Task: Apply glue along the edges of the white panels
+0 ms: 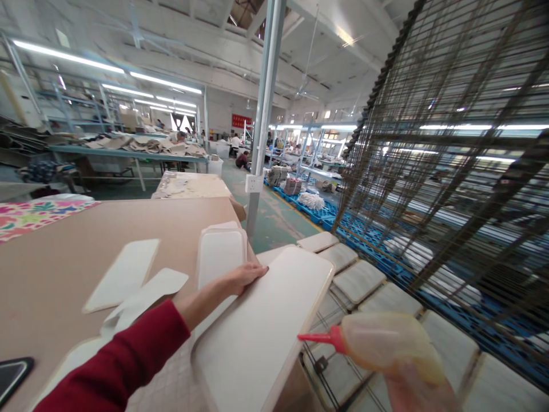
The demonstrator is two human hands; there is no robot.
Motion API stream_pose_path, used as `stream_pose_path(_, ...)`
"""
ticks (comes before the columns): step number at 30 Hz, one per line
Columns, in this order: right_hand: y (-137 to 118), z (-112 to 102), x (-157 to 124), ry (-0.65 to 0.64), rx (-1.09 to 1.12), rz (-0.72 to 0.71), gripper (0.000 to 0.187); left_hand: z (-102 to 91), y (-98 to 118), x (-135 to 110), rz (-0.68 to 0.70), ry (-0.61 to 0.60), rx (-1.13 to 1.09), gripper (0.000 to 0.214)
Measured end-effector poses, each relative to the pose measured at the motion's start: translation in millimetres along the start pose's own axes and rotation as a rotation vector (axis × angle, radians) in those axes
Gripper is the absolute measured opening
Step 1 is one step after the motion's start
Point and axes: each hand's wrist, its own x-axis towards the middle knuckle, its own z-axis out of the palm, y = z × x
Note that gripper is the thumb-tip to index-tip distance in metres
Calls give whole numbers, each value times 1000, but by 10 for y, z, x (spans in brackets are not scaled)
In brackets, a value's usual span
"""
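Note:
My left hand point(244, 277), in a red sleeve, lies flat with fingers stretched on the near edge of a large white rounded panel point(261, 332) that overhangs the brown table's point(51, 269) right edge. My right hand point(418, 389), blurred at the bottom right, grips a yellowish squeeze bottle point(386, 346) with a red nozzle pointing left toward the panel. A stack of smaller white panels point(221, 254) sits just beyond my left hand. Two flat white pieces point(128, 274) lie on the table to the left.
A tilted wire rack point(450, 160) rises at right, above a lower rack shelf holding several white padded pieces point(358, 280). A grey pillar point(263, 114) stands ahead. A dark phone point(12, 375) lies bottom left, colourful fabric point(38, 214) far left. Workers and tables fill the background.

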Motion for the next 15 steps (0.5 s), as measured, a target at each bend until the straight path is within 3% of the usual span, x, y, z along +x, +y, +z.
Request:
stream_pose_path(3, 24, -35, -30, 19, 78, 140, 63, 21, 31, 15, 9, 9, -11, 53)
stream_pose_path(5, 11, -35, -47, 9, 89, 151, 67, 33, 51, 29, 7, 13, -20, 49)
stream_pose_path(12, -31, 70, -130, 31, 165, 99, 62, 56, 76, 148, -2, 44, -45, 37)
stream_pose_path(15, -45, 140, -203, 63, 132, 54, 49, 74, 89, 206, -14, 57, -42, 35)
